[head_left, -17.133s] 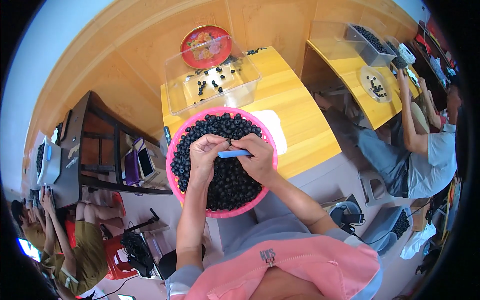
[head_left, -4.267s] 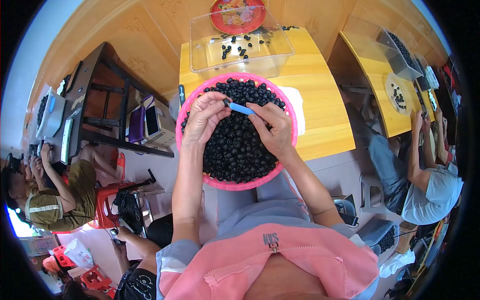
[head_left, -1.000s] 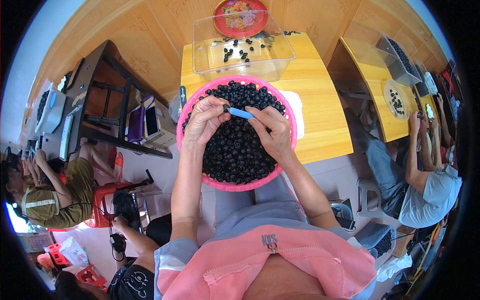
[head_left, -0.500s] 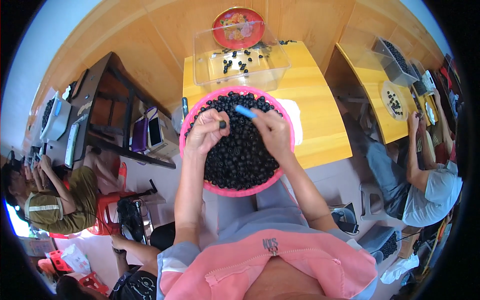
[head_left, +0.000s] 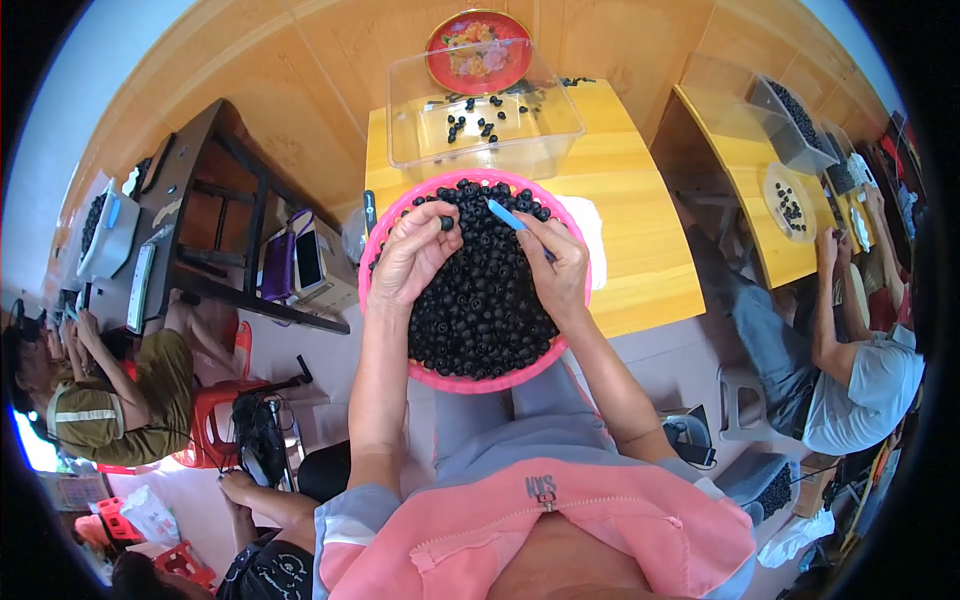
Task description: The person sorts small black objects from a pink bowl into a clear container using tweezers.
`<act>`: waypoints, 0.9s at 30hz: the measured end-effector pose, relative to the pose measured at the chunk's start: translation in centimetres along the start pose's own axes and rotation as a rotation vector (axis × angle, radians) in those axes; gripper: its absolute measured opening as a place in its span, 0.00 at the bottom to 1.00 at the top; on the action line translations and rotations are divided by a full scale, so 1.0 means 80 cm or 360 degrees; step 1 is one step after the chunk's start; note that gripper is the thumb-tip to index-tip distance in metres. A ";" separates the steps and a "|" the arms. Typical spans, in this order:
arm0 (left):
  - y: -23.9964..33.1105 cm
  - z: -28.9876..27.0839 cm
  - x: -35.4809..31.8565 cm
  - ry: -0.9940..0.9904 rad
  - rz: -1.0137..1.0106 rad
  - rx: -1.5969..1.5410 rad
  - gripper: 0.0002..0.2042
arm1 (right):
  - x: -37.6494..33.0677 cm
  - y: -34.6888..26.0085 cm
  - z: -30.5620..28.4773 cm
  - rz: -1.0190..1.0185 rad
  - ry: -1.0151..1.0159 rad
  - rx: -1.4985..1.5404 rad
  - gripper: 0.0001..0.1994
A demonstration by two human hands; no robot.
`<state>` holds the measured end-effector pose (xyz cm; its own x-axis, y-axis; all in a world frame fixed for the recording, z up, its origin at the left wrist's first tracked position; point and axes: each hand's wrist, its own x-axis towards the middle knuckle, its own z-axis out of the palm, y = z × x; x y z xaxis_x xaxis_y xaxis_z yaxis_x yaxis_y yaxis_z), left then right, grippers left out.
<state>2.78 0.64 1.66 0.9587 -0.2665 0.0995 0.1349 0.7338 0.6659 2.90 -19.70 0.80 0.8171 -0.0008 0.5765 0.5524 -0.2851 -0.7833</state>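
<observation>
1. The left hand (head_left: 408, 255) is pinching one black bead (head_left: 447, 223) between thumb and fingertips, its other fingers curling loosely; it is keeping the bead above the basin, near the left part of the rim.
2. The right hand (head_left: 558, 265) is closing its fingers around a blue tool (head_left: 506, 214), whose tip is pointing up and left, apart from that bead.
3. A pink basin (head_left: 480, 382) full of loose black beads (head_left: 480, 315) is sitting over the person's lap, overlapping the near edge of a yellow wooden table (head_left: 640, 240).
4. On that table, a white cloth (head_left: 597, 240) is lying just right of the basin, and a dark handle (head_left: 369, 210) is showing at its left.
5. Farther back, a clear box (head_left: 540, 155) is standing with a few beads scattered inside; behind it a red flowered tray (head_left: 478, 50) is leaning by the wood-panelled wall (head_left: 620, 40).
6. To the right, a person in a light shirt (head_left: 865, 385) is sitting at a second yellow table (head_left: 790, 265), which is holding a round dish (head_left: 774, 215) and a bin of beads (head_left: 800, 155).
7. To the left, a person in olive clothes (head_left: 95, 410) is sitting by a dark table (head_left: 190, 185), near a red chair (head_left: 215, 425).
</observation>
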 end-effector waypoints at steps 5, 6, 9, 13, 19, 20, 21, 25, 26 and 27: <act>-0.001 0.005 0.002 -0.0089 0.0010 -0.0005 0.07 | 0.000 -0.005 -0.004 0.0037 -0.0031 0.0005 0.09; -0.002 0.008 0.003 -0.0060 0.0033 -0.0007 0.06 | 0.000 -0.004 -0.005 0.0038 -0.0030 0.0015 0.09; -0.001 0.004 0.005 0.0012 0.0106 0.0040 0.06 | 0.000 -0.003 -0.005 0.0037 -0.0015 0.0051 0.09; 0.032 -0.005 0.035 0.0276 0.0275 0.0332 0.07 | -0.001 -0.001 -0.007 0.0118 0.0015 0.0113 0.09; 0.111 0.007 0.143 0.0645 0.0382 0.0954 0.11 | -0.003 0.000 -0.002 0.0167 0.0099 0.0233 0.09; 0.117 0.012 0.151 0.0710 0.0352 0.1210 0.13 | -0.004 -0.001 -0.003 0.0190 0.0092 0.0230 0.09; 0.120 0.016 0.152 0.0777 0.0321 0.1467 0.14 | -0.004 -0.002 -0.002 0.0213 0.0083 0.0229 0.09; 0.083 0.012 0.125 0.0668 0.0300 0.1667 0.14 | -0.003 0.006 -0.007 0.0213 0.0128 0.0223 0.09; 0.071 0.005 0.111 0.0449 0.0118 0.1745 0.11 | -0.002 0.005 -0.008 0.0215 0.0115 0.0246 0.09; 0.059 -0.001 0.097 0.0225 -0.0064 0.1813 0.09 | -0.001 0.005 -0.008 0.0215 0.0104 0.0267 0.09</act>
<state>10.85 2.09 5.50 0.9881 -0.1514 0.0267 -0.0694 -0.2843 0.9562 2.94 -20.42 0.59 0.8762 -0.0916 0.4731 0.4627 -0.1146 -0.8791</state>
